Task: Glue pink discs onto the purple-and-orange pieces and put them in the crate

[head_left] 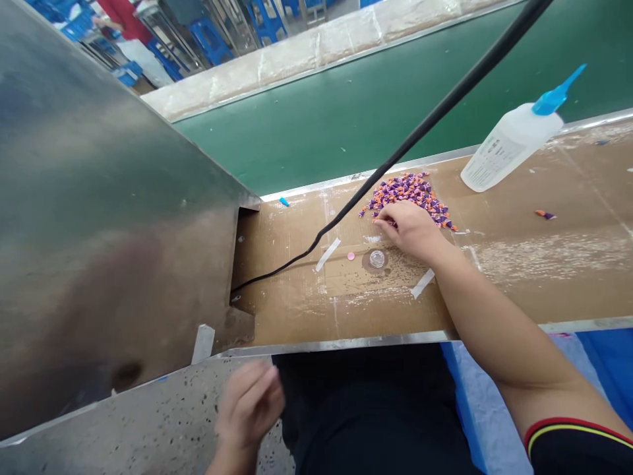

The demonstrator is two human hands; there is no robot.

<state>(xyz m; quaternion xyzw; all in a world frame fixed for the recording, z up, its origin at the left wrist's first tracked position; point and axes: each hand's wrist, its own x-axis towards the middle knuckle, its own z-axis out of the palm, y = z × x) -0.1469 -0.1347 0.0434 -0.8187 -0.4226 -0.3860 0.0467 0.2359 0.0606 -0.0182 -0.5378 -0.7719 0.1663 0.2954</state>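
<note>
My right hand point(408, 228) reaches over the near edge of a pile of small purple-and-orange pieces point(413, 189) with twisted-looking ends. Its thumb and forefinger curve together into a pinch; what lies between the tips is too small to make out. Just below this hand, a small clear round dish point(376, 258) rests on a damp patch of the brown work surface, with a pink disc point(351, 256) to its left. My left hand point(253, 400), slightly blurred, hangs in front of the bench edge with curled fingers. Whatever it may hold is hidden.
A metal housing point(123, 218) fills the left side. From its opening a black cable point(395, 155) slants across the view. A white bottle with blue nozzle point(512, 145) stands at right, near a single loose piece point(545, 214). Beyond runs a green belt point(306, 138).
</note>
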